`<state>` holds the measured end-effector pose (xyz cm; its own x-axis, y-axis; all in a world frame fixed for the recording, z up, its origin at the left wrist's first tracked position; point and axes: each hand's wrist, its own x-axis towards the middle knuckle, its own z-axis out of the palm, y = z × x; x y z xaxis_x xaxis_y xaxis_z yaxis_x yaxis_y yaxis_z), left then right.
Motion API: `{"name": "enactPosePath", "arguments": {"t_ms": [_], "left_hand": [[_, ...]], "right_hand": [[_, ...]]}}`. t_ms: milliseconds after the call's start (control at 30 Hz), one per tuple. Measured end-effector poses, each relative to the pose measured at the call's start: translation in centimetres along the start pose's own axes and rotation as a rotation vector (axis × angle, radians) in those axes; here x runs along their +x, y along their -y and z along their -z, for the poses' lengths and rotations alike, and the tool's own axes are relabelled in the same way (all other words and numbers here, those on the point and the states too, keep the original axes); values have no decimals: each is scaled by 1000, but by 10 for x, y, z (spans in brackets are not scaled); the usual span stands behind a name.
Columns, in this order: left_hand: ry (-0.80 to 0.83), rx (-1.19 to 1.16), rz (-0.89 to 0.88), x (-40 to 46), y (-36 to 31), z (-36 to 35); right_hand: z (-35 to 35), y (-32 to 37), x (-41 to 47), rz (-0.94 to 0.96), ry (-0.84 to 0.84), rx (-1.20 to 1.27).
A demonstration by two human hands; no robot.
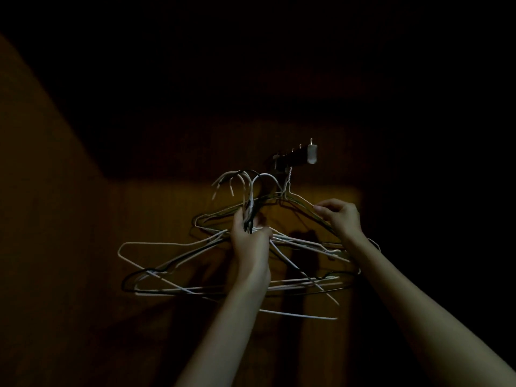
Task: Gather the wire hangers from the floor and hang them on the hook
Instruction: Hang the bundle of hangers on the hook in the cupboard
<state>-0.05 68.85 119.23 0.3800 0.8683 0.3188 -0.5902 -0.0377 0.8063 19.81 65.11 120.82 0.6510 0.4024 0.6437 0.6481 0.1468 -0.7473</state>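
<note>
Dark wall [139,205]; gripped wire hangers [178,263] lie level, hooks upward.

- A brown wood-grain wall [315,196] fills the centre of the frame, lit in a warm patch at mid-frame and fading to near black toward the top and the right edge.
- A second brown panel [42,191] runs down the left side of the frame, meeting the lit wall at a dim corner.
- Dark shadows [304,238] fall on the lit patch, just below centre.
</note>
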Motion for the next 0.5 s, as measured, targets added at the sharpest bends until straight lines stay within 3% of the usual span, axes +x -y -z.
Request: {"name": "enactPosePath", "arguments": {"t_ms": [500], "left_hand": [[-15, 0, -6, 16, 0, 8]], "right_hand": [[-17, -22, 24, -127, 27, -142]]}}
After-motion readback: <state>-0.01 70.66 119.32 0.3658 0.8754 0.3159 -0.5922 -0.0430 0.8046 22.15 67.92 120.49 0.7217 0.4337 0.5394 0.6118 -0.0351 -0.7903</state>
